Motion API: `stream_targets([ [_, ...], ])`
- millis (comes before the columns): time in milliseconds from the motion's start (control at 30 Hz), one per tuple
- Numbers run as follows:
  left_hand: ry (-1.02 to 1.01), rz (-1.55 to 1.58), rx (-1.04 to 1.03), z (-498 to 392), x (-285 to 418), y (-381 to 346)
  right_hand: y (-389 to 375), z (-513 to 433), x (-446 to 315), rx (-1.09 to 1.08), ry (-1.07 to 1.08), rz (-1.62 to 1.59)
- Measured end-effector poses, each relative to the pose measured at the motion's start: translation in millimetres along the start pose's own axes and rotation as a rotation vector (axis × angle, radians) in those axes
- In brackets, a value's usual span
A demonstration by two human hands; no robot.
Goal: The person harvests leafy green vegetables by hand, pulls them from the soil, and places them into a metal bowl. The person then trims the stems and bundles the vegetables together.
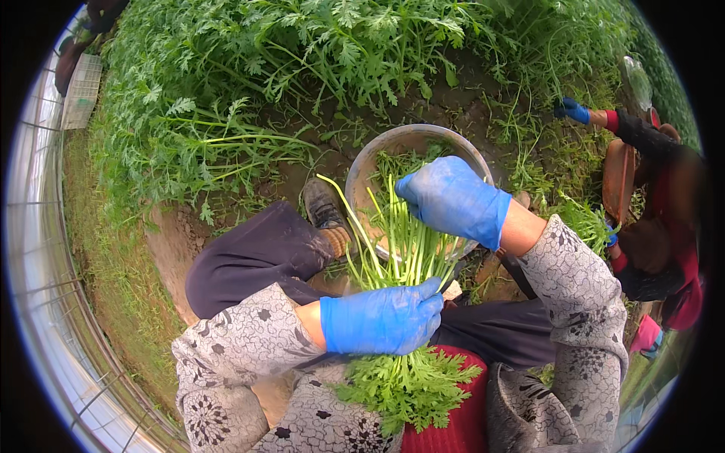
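My left hand [380,318], in a blue disposable glove, is closed around a bunch of leafy greens [409,249] that look like chrysanthemum greens. Their pale stems fan out away from me, and the lobed leaves [410,388] hang towards my lap. Over the cut stem ends is my right hand [453,198], gloved the same way, with curled fingers. Whether it pinches a stem is hidden. Beneath the stems and right hand stands a round metal basin [362,170], its inner wall smeared with soil, with loose green trimmings [396,164] inside.
A dense bed of the same greens [340,51] grows ahead. My shoe [324,204] rests left of the basin. At right another person [668,226] works in blue gloves, beside a reddish-brown container [617,175]. A white plastic crate [82,90] stands far left, near the film greenhouse wall [34,238].
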State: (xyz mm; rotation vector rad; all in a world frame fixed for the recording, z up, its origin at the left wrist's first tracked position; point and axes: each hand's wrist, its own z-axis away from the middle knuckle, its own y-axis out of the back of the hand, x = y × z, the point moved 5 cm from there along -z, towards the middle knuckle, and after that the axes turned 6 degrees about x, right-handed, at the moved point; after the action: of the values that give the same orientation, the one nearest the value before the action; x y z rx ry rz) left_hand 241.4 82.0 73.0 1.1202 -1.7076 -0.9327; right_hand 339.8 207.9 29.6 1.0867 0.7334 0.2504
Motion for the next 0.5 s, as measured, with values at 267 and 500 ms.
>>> stream_targets([
  [267, -0.017, 0.022, -0.039, 2.4, 5.7, -9.5, 30.2, 16.2, 12.7, 0.106, -0.045, 0.013],
  [500, 0.224, 0.441, 0.241, 3.6, -39.7, 41.8, 26.5, 23.6, 31.5, 0.297, -0.146, 0.228],
])
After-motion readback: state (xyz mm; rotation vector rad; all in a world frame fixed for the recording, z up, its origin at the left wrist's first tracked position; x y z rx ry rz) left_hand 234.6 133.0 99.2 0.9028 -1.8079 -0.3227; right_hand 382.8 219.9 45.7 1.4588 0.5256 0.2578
